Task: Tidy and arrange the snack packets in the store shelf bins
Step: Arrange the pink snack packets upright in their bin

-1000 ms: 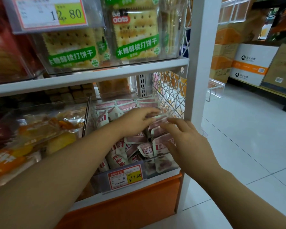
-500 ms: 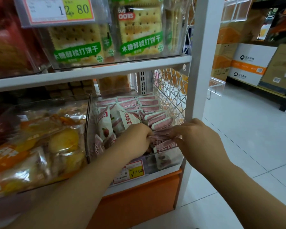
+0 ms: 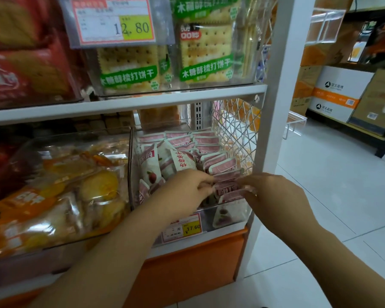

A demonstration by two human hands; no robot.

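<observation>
Two hands work in the clear bin (image 3: pixel 229 215) on the lower shelf, head view: left hand (image 3: pixel 187 192) and right hand (image 3: pixel 273 196) close together, both pinched on the front pink-and-white packets (image 3: pixel 228 185) of the right-hand row. Judgement: square these packets upright against the row behind, keeping edges aligned, then straighten the tilted packets (image 3: pixel 162 163) at left.

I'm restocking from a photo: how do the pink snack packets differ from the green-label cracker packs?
The pink snack packets are small, many, overlapping in the lower bin; the cracker packs are larger, stand upright, facing out, on the shelf above. Both hands touch only the pink packets. Both sit in clear bins.
</observation>
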